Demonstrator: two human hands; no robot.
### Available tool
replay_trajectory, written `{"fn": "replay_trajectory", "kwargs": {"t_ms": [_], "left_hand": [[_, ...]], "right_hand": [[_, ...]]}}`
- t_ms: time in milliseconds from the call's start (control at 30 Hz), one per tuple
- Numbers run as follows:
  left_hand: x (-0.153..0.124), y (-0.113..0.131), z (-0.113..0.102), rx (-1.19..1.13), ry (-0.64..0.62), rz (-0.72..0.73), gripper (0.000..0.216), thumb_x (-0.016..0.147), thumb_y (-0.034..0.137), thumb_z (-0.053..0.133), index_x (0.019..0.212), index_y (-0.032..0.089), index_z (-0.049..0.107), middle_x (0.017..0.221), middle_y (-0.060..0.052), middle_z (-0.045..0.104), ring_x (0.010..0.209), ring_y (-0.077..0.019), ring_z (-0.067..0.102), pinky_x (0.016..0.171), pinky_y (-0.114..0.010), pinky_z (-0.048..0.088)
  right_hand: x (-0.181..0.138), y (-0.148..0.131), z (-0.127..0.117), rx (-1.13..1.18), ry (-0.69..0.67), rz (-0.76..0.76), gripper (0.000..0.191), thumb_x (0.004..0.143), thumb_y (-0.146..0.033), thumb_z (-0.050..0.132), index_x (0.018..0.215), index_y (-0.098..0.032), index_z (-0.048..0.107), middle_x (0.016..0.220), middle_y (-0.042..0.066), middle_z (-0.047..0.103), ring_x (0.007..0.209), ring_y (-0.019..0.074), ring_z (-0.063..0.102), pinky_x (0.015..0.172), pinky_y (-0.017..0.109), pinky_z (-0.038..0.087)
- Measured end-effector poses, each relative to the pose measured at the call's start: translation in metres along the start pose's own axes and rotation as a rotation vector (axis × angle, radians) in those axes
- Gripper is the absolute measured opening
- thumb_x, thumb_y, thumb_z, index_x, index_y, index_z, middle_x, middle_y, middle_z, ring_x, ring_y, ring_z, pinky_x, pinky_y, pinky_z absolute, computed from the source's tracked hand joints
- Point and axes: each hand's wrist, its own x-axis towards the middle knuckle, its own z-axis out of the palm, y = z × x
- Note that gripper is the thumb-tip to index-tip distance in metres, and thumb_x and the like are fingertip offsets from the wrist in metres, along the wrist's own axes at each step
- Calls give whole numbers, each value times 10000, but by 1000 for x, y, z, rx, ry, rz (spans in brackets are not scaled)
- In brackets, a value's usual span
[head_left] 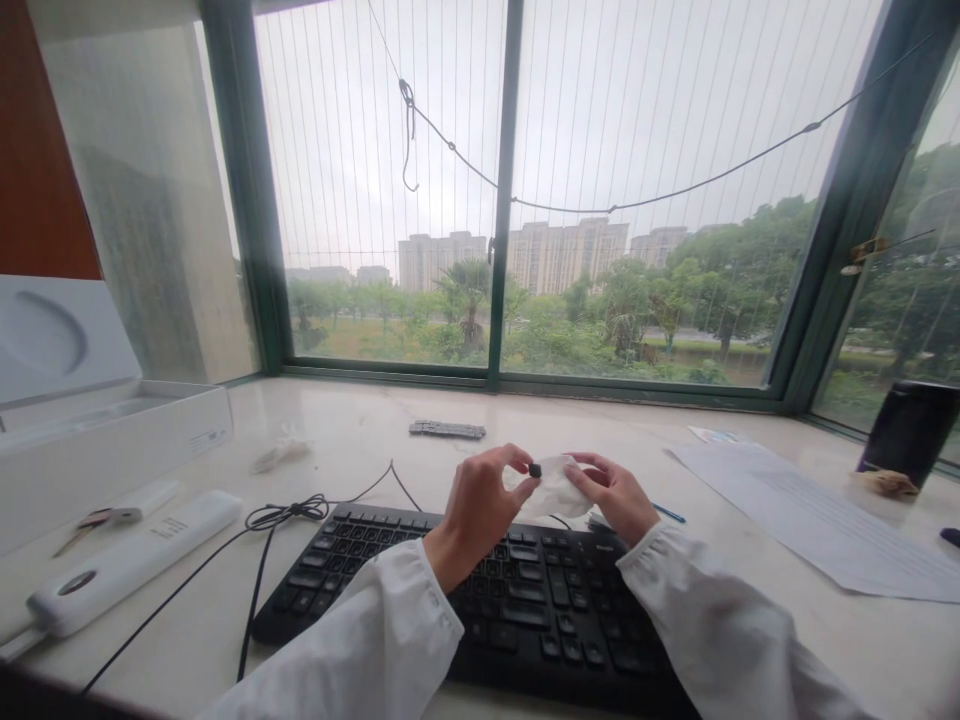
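Note:
My left hand [480, 500] is raised over a black keyboard [480, 600] and pinches a small black keycap [535, 469] between thumb and fingertips. My right hand [619, 492] holds a crumpled white wipe [553, 488] against the keycap. Both wrists are in white sleeves. The keyboard lies on a pale stone sill [352, 440] below both hands, and its cable [277, 520] runs off to the left.
A row of removed grey keys [448, 430] lies near the window. At left are an open white box [105, 440], a long white device [127, 565] and a crumpled wipe [281, 452]. Printed sheets [810, 510], a blue pen [667, 514] and a dark cylinder [911, 430] are at right.

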Motion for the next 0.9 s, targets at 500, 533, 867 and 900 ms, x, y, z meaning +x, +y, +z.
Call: {"fn": "replay_trajectory", "kwargs": {"t_ms": [500, 533, 867, 900], "left_hand": [[-4, -6, 2, 76, -144, 87, 132, 852, 238, 645, 961, 242, 719, 900, -11, 733, 815, -179, 678, 756, -269, 495], [-4, -6, 3, 61, -152, 89, 140, 854, 242, 644, 969, 240, 724, 906, -17, 734, 825, -183, 679, 766, -272, 498], [-3, -5, 4, -39, -105, 44, 203, 794, 272, 722, 995, 245, 708, 947, -5, 736, 885, -194, 678, 826, -302, 498], [-3, -4, 4, -42, -109, 48, 230, 788, 258, 726, 1016, 247, 701, 948, -1, 734, 887, -191, 677, 827, -300, 497]], "right_hand": [[-14, -19, 16, 30, -262, -21, 498, 599, -527, 805, 951, -176, 766, 908, 103, 764, 883, 252, 695, 842, 386, 523], [-14, -18, 16, 42, -265, -12, 509, 588, -528, 812, 952, -175, 767, 912, 107, 764, 893, 259, 697, 852, 395, 523], [-13, -14, 15, -16, -278, -16, 447, 653, -555, 758, 924, -201, 784, 928, 80, 764, 792, 218, 680, 733, 329, 522], [-13, -14, 15, -22, -273, -17, 445, 655, -557, 754, 919, -200, 784, 919, 77, 765, 774, 213, 676, 713, 326, 518]]}}
